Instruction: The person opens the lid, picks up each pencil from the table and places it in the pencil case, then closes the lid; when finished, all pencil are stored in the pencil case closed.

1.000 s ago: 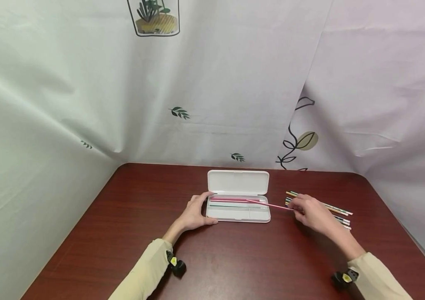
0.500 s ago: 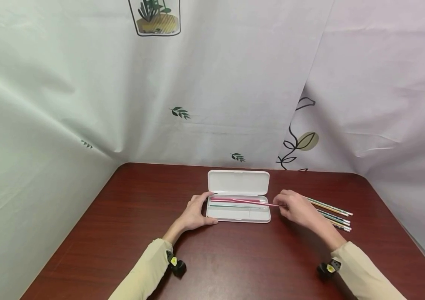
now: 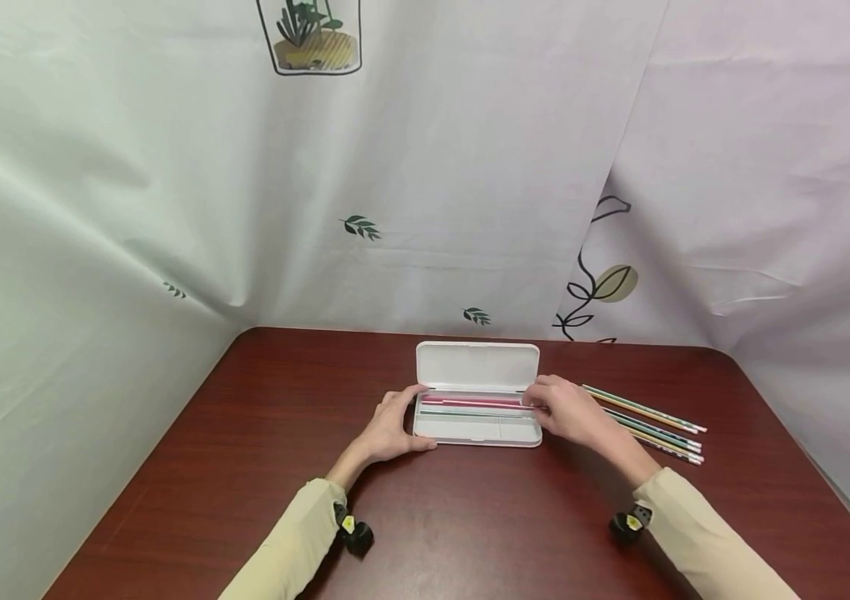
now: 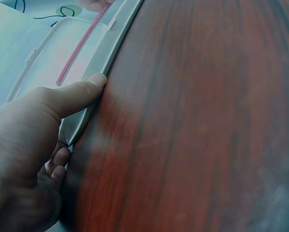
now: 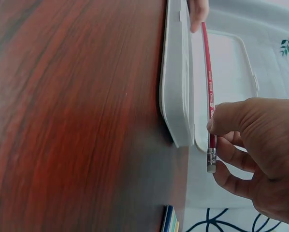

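A white pencil case (image 3: pixel 458 428) lies with its lid (image 3: pixel 477 367) raised at the back. My left hand (image 3: pixel 386 429) holds the case's left end, thumb on the front edge and fingers behind. Thumb and fingertips of my right hand (image 3: pixel 573 410) pinch a red pencil (image 5: pixel 209 72) near its silver ferrule and eraser. In the head view that hand is over the case's right end, and the pencil lies lengthwise along the case. Pink-red pencils show along the back of the case, and a pale green strip (image 3: pixel 462 413) runs in front of them.
To the right of the case, several patterned pencils (image 3: pixel 657 430) lie slantwise on the dark red wooden table (image 3: pixel 462 525), partly behind the right hand and arm. A pale cloth (image 3: pixel 440 167) with leaf prints hangs behind the table and at its sides.
My right hand has moved left with the red pencil, from beside the loose pencils to the case's right end. The left hand has stayed on the case.
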The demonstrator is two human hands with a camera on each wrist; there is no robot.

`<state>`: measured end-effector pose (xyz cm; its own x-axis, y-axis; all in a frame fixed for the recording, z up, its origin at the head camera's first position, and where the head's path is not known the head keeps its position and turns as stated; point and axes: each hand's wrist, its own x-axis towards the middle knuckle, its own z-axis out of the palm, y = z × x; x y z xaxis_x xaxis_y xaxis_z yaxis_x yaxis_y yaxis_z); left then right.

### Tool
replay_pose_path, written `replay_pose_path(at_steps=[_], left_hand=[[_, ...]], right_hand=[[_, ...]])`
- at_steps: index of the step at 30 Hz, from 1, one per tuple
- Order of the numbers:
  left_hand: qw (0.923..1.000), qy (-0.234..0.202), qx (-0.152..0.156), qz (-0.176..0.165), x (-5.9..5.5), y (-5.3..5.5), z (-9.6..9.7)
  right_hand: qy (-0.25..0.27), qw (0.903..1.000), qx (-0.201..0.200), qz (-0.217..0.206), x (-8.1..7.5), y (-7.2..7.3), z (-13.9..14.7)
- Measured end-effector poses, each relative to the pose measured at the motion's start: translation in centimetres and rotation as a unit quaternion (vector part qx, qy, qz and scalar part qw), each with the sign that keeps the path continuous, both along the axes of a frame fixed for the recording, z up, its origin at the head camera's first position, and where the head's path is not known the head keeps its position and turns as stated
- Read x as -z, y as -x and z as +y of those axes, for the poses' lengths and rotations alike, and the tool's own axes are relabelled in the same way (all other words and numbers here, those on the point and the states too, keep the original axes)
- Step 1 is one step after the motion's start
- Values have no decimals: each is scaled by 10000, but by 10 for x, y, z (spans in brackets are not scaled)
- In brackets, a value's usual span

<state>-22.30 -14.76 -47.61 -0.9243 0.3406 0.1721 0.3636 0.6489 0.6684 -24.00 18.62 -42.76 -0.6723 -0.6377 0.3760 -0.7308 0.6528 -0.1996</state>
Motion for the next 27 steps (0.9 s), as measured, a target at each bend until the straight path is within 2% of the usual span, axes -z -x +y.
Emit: replay_pose_path(at_steps=[18, 27], left_hand=[[10000, -36, -31, -49, 2, 0, 0], [10000, -22, -12, -25, 2, 1, 0]], right_hand=[[-107, 9997, 51, -225, 6, 7, -29], [-63, 9998, -79, -199, 10, 10, -36]])
